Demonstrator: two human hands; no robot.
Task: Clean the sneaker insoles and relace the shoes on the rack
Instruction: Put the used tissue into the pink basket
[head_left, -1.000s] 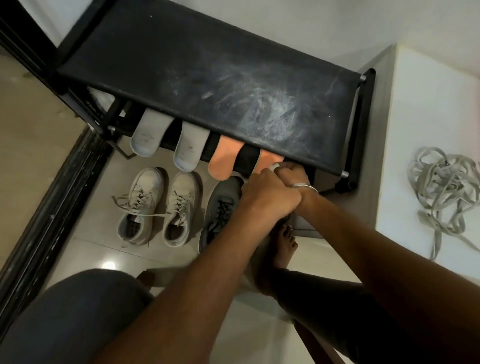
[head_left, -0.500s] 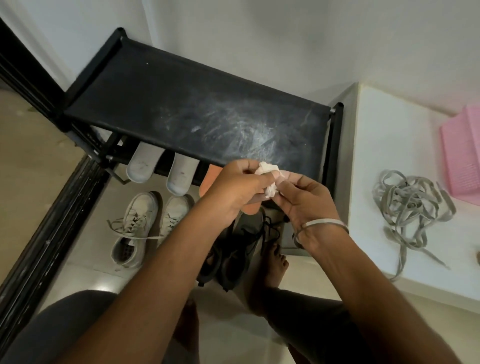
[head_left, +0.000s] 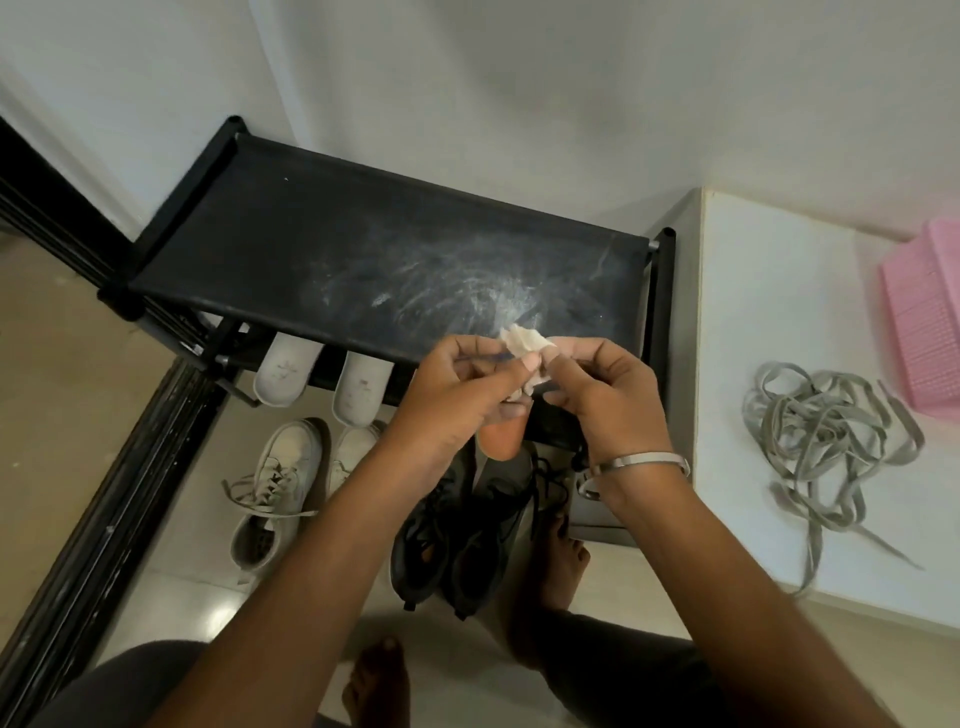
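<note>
My left hand (head_left: 457, 395) and my right hand (head_left: 605, 395) together pinch a crumpled white tissue (head_left: 525, 347) above the front edge of the black shoe rack (head_left: 311, 249). Two white insoles (head_left: 284, 375) hang out from under the rack's top shelf. An orange insole (head_left: 500, 440) peeks out below my hands. On the floor stand a pair of white sneakers (head_left: 278, 488) with laces, and a pair of dark sneakers (head_left: 457, 545) with black laces. A tangle of grey laces (head_left: 826, 441) lies on the white ledge at the right.
The white ledge (head_left: 753, 291) beside the rack also carries a pink basket (head_left: 930, 322). A dark door frame (head_left: 93, 493) runs along the left. My bare feet (head_left: 561, 561) rest on the tiled floor next to the dark sneakers. The rack top is dusty.
My hands have risen from the orange insole at the rack's lower shelf and now hold the tissue up between them. The camera has tilted up and back.
</note>
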